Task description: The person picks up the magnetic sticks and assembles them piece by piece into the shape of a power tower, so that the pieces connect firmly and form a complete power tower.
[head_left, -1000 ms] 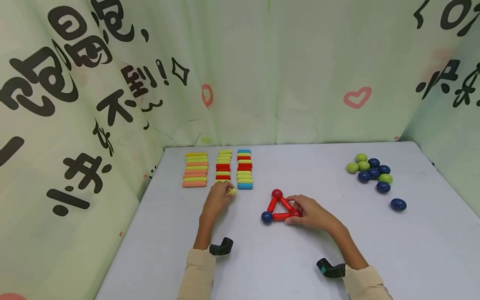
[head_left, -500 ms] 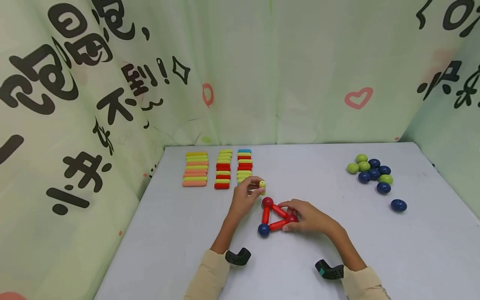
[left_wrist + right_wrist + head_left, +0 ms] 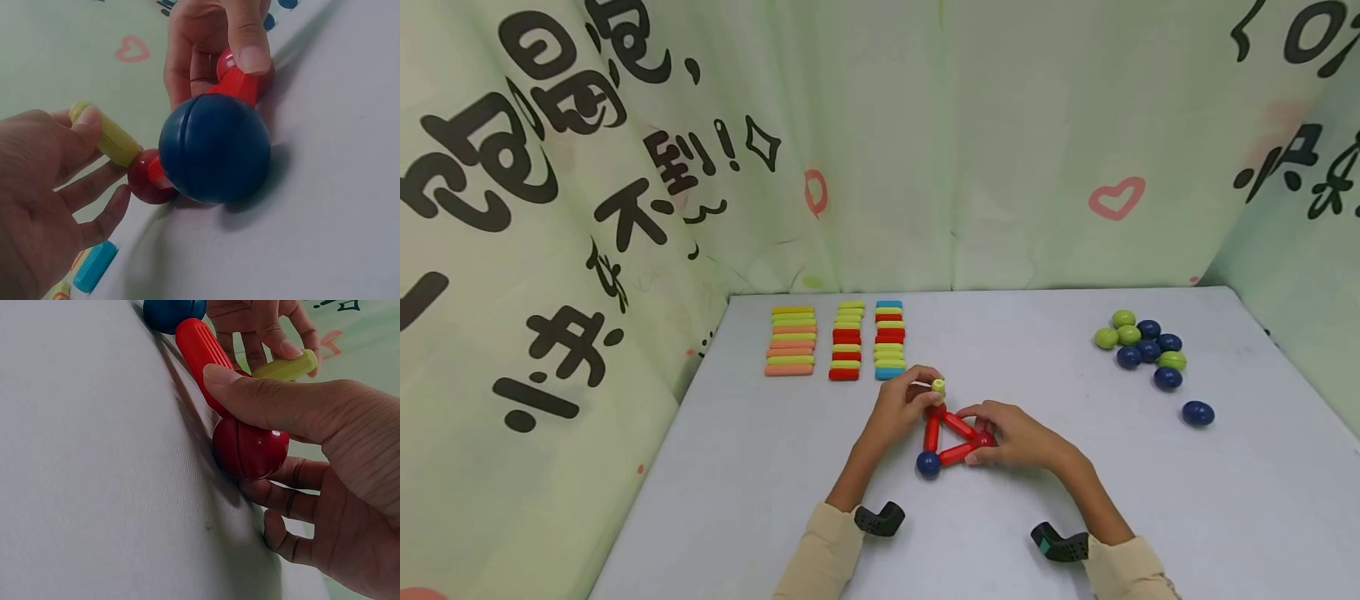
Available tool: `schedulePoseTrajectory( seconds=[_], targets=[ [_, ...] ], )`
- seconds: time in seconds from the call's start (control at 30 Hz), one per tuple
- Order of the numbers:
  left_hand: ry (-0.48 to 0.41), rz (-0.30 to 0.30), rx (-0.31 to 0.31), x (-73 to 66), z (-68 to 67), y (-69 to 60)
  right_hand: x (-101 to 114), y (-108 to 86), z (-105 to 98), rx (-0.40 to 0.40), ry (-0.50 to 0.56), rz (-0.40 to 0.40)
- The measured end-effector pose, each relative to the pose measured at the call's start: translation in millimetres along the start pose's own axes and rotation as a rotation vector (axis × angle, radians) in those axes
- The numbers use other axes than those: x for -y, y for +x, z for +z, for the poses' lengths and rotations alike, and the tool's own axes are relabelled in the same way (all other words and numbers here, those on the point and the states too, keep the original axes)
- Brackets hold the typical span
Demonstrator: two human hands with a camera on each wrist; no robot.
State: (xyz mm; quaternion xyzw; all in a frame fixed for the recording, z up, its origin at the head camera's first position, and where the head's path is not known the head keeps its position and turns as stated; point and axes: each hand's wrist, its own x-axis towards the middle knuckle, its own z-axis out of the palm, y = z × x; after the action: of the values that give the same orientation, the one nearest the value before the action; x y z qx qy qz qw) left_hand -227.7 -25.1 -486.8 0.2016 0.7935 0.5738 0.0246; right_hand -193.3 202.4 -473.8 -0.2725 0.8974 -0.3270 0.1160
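The left hand (image 3: 901, 404) pinches a yellow-green rod (image 3: 938, 392) between thumb and fingers — its grip closed to the rod's thickness, the other fingers spread apart. The rod stands roughly upright, its lower end touching the far red ball (image 3: 149, 184) of a triangular frame. Three red rods (image 3: 957, 453) join that ball, a blue ball (image 3: 928, 464) at the near corner and a right-hand red ball (image 3: 253, 449). The right hand (image 3: 1021, 433) has its grip curled round that last corner, thumb lying along a red rod. The frame rests near the middle of the white counter (image 3: 715, 500). Loose stock sits directly on the same surface: three columns of coloured rods (image 3: 790, 342) at the far left, and a cluster of green and blue balls (image 3: 1148, 350) at the far right — one dark blue ball (image 3: 1197, 413) apart from it.
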Motion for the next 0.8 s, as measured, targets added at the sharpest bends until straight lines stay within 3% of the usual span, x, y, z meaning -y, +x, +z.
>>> schedulePoseTrajectory(
  seconds=[0.17, 0.27, 0.33, 0.4, 0.47, 0.57, 0.63, 0.7, 0.8],
  targets=[
    [0.023, 0.006, 0.03, 1.6, -5.0, -0.5, -1.5, 0.5, 1.9, -0.012, 0.002, 0.004],
    [0.099, -0.016, -0.039, 2.5, -9.5, 0.3, -2.3, 1.2, 2.1, -0.043, -0.012, 0.021],
    [0.228, -0.036, -0.131, 3.4, -13.6, 1.3, -3.0, 1.7, 1.7, -0.071, -0.021, 0.039],
    [0.413, -0.058, -0.223, 5.5, -18.1, 2.1, -3.9, 1.9, 0.9, -0.098, -0.032, 0.065],
    [0.608, -0.084, -0.273, 8.0, -22.2, 2.0, -4.9, 1.9, 0.1, -0.119, -0.039, 0.094],
    [0.847, -0.103, -0.247, 11.9, -26.1, 1.1, -6.2, 1.8, -0.7, -0.14, -0.051, 0.122],
    [0.935, -0.098, -0.2, 12.7, -26.6, -0.1, -6.9, 2.1, -0.7, -0.149, -0.057, 0.128],
    [0.982, -0.095, -0.158, 12.9, -25.1, -1.1, -7.6, 2.5, -0.4, -0.156, -0.06, 0.128],
    [0.983, -0.104, -0.124, 11.7, -20.6, -2.3, -8.1, 3.0, 0.3, -0.168, -0.06, 0.134]
  ],
)
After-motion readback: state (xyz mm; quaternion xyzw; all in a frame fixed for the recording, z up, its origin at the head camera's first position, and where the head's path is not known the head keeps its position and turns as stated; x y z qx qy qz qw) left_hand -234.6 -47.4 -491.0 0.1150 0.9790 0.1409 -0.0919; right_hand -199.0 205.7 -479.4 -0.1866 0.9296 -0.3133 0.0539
